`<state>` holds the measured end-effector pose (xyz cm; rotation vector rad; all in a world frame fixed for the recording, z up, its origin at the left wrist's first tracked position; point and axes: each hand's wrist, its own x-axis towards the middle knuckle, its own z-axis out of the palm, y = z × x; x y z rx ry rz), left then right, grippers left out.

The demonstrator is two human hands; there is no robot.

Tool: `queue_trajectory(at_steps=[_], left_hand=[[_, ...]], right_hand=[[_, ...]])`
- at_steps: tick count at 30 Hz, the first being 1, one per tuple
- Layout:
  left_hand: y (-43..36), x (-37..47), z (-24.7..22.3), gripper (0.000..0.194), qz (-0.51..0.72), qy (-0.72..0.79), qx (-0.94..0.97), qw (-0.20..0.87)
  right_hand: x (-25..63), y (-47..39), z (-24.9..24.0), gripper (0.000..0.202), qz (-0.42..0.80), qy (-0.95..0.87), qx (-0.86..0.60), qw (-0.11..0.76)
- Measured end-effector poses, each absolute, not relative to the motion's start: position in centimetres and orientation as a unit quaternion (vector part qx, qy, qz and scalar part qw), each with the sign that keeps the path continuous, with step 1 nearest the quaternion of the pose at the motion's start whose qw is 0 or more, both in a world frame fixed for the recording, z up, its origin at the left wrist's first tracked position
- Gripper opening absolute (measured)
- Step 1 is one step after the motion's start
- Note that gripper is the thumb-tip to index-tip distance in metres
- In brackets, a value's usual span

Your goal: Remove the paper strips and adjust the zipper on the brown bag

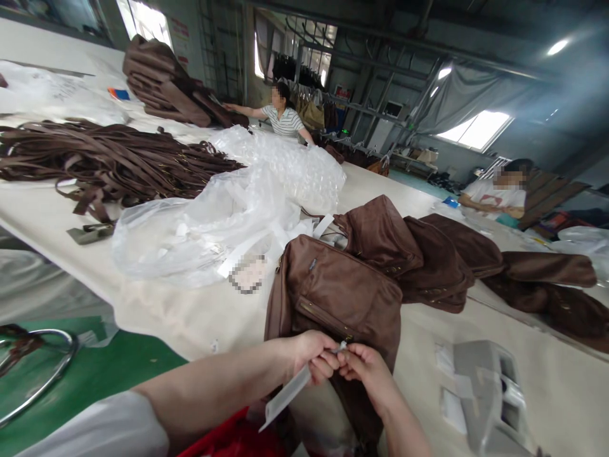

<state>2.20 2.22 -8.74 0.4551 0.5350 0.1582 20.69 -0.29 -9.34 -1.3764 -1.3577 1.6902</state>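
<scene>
At the near edge of the bench (200,317), both hands are meeting over the front of a brown leather bag (333,298). The left hand (311,355) is pinching a pale strip tag (285,397) in a closed grip, and the right hand (364,368) is pressing its fingertips together on the strip's upper end, just by the bag's zip pocket. Judging from this, the tag is not yet hanging free from the bag, so the fixing looks under way rather than finished. Beyond, more brown bags (428,254) are lying in a row. The held bag is looking soft, creased and matte, with brass-toned zips.
</scene>
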Motion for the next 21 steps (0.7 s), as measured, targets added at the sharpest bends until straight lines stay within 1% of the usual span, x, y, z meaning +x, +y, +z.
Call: queue_trajectory(at_steps=[3,6,10,12,13,14,15,17,19,21], left_hand=[[1.6,2.0,-8.9,0.018,0.098,0.217,0.176,0.955],[1.1,2.3,-9.0,0.018,0.096,0.221,0.172,0.955],[0.6,3.4,-9.1,0.024,0.094,0.281,0.220,0.929],[0.4,3.9,-8.9,0.030,0.121,0.338,0.294,0.886],[0.4,4.0,-8.7,0.034,0.143,0.376,0.357,0.843],[0.3,4.0,-8.5,0.036,0.170,0.416,0.437,0.779],[0.3,3.9,-8.1,0.036,0.198,0.452,0.529,0.690],[0.1,3.4,-7.3,0.031,0.221,0.493,0.704,0.461],[-0.3,3.1,-6.7,0.023,0.168,0.488,0.815,0.265],[-0.8,3.0,-6.5,0.021,0.089,0.469,0.865,0.158]], right_hand=[[20.5,-0.3,-9.7,0.030,0.625,-0.513,-0.513,0.288],[20.1,-0.2,-10.3,0.029,0.606,-0.515,-0.537,0.282],[19.6,0.1,-11.1,0.027,0.555,-0.511,-0.596,0.275],[19.5,0.2,-11.2,0.028,0.553,-0.508,-0.598,0.281],[19.6,0.2,-11.1,0.030,0.556,-0.508,-0.595,0.281],[19.8,0.1,-11.0,0.032,0.563,-0.506,-0.590,0.282],[20.0,0.0,-10.8,0.034,0.573,-0.502,-0.582,0.284],[20.4,-0.3,-10.3,0.039,0.592,-0.484,-0.573,0.295],[20.7,-0.7,-9.8,0.044,0.595,-0.455,-0.585,0.311],[20.7,-1.1,-9.2,0.048,0.591,-0.431,-0.604,0.318]])
